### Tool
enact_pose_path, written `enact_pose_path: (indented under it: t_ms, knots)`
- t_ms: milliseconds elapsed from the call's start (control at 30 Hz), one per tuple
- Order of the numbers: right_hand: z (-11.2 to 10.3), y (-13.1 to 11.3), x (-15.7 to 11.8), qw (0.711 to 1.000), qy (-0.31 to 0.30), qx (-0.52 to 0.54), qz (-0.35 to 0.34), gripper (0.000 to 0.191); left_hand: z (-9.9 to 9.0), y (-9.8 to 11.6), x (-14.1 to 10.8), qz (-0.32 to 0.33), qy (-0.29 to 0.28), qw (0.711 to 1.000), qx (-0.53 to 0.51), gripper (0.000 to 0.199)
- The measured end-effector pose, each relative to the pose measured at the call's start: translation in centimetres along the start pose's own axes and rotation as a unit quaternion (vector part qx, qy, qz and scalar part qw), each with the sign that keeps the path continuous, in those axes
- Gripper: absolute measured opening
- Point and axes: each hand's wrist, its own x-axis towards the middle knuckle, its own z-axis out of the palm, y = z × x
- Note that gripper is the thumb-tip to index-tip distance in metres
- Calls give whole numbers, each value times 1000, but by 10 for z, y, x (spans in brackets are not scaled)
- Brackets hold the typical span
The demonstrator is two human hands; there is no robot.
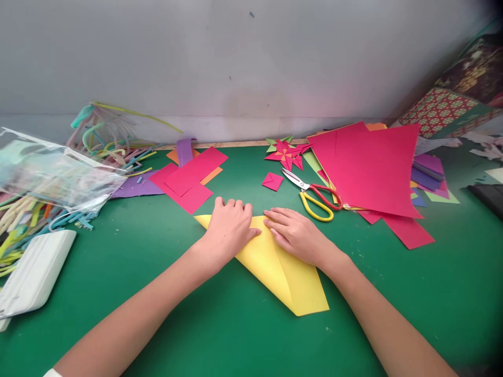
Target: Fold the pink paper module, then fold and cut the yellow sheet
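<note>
A sheet of yellow paper [271,264] lies on the green table, partly folded over, with a pointed corner at its left and a loose flap towards me. My left hand [230,225] is on its left part, fingers curled over the far edge and thumb resting on the paper. My right hand [294,233] lies on the right part, its fingers stretched out flat near the far edge. Both hands hide some of the fold. Just beyond them are a small folded pink paper square [272,181] and scissors [310,193] with red and yellow handles, blades apart.
Pink sheets [365,167] are stacked at right; pink strips [196,170] lie at left. A folded paper star [286,153] sits near the wall. Far left are a clear plastic bag [70,173], many coloured pipe-like strips [23,225] and a white box-shaped object [37,275].
</note>
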Motion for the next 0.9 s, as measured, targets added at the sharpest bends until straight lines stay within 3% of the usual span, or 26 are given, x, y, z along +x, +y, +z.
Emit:
enact_pose_path:
  t_ms: [300,667,900]
  knots:
    - [-3,-2,0,1000,-2,0,5,35,10,-9,4,20,1,1000,-16,50]
    - [-3,-1,-1,1000,-7,1,7,35,4,-25,11,38,-63,991,-115,26]
    - [-3,-1,-1,1000,2,9,16,34,10,-28,13,59,-70,979,-180,29]
